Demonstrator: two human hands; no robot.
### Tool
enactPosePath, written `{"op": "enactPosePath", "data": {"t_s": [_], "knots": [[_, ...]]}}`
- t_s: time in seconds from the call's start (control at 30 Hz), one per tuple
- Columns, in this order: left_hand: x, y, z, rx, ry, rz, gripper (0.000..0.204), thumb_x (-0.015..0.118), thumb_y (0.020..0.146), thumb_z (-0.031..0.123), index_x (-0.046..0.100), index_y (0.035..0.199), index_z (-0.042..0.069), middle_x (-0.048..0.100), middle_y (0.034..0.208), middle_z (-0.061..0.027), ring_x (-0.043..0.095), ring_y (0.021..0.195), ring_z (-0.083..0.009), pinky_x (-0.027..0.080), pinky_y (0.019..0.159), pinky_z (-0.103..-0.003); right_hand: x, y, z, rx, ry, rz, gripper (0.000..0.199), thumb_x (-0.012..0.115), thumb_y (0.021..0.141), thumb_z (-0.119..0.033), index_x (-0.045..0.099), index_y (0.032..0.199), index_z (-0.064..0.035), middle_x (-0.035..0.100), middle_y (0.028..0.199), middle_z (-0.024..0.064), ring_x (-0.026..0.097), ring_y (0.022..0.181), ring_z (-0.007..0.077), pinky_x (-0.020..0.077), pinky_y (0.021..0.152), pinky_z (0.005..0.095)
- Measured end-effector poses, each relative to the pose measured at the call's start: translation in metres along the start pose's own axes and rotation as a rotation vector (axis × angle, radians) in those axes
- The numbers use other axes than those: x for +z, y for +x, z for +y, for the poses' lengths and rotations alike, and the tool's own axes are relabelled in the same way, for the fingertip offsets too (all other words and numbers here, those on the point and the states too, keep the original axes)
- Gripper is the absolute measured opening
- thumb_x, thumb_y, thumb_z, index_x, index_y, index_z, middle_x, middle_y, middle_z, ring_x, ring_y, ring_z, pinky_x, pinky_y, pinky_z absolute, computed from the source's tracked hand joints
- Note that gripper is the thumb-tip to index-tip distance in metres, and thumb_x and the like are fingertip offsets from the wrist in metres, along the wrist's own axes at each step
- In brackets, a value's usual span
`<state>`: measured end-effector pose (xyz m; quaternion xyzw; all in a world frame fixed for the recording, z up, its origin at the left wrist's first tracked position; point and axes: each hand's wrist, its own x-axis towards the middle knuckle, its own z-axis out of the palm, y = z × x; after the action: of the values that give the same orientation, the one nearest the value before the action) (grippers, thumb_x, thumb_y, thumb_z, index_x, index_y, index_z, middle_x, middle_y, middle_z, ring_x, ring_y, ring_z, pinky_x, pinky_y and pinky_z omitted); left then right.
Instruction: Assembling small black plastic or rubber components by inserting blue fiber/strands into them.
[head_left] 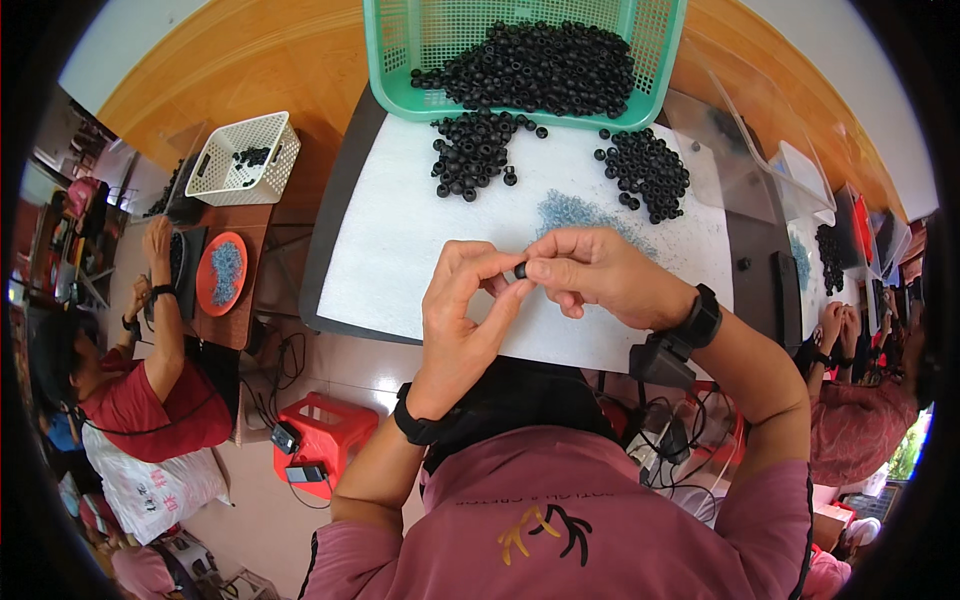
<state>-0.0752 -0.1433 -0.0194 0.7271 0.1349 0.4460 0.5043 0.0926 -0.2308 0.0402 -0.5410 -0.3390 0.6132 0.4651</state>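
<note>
In front of my chest, over the near part of a white sheet (pixel 390 260), my two hands meet at one small round black part (pixel 520 270). My left hand (pixel 462 310) pinches it between thumb and index finger. The fingertips of my right hand (pixel 600 275) are closed against its other side; whether they hold a further small piece is hidden. Just beyond my right hand lies a scatter of tiny clear-blue pieces (pixel 580 213). Further off are a left pile of black parts (pixel 470 155) and a right pile of black parts (pixel 645 175), several with a hole showing.
A green basket (pixel 385 90) full of black parts stands at the far edge. To the left are a white basket (pixel 270 180), an orange plate (pixel 208 290) of blue pieces and a person in red (pixel 150 405). A red stool (pixel 325 430) and cables are below; another person sits right.
</note>
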Motion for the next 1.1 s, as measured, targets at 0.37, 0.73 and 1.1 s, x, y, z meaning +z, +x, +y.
{"op": "enactPosePath", "data": {"t_s": [0.37, 0.73, 1.1], "knots": [[-0.044, -0.018, 0.005, -0.388, -0.330, 0.015, 0.018, 0.063, 0.089, -0.002, 0.059, 0.106, -0.002, 0.065, 0.096, -0.0112, 0.064, 0.081, -0.0145, 0.051, 0.075, -0.027, -0.017, 0.006, -0.016, -0.240, -0.474, 0.256, 0.018, 0.065, 0.093, -0.018, 0.066, 0.100, -0.0012, 0.061, 0.075, -0.0039, 0.048, 0.062, 0.0012, 0.0391, 0.053, 0.0193], [-0.063, -0.024, -0.005, -0.407, -0.366, 0.178, 0.021, 0.065, 0.090, 0.006, 0.060, 0.110, 0.000, 0.066, 0.096, -0.0117, 0.060, 0.077, -0.0147, 0.049, 0.074, -0.028, -0.009, 0.015, -0.002, -0.603, -1.256, 0.086, 0.008, 0.069, 0.081, -0.013, 0.068, 0.087, -0.0071, 0.059, 0.082, 0.0087, 0.060, 0.068, 0.0253, 0.0484, 0.062, 0.0356], [-0.055, -0.022, -0.001, -0.415, -0.354, 0.131, 0.021, 0.066, 0.090, 0.005, 0.060, 0.108, -0.001, 0.066, 0.095, -0.0112, 0.061, 0.078, -0.0141, 0.049, 0.075, -0.027, 0.001, 0.023, 0.009, -0.588, -1.523, 0.135, 0.015, 0.072, 0.077, -0.016, 0.065, 0.083, -0.0041, 0.057, 0.083, 0.0104, 0.063, 0.074, 0.0284, 0.0496, 0.062, 0.0407]]}}
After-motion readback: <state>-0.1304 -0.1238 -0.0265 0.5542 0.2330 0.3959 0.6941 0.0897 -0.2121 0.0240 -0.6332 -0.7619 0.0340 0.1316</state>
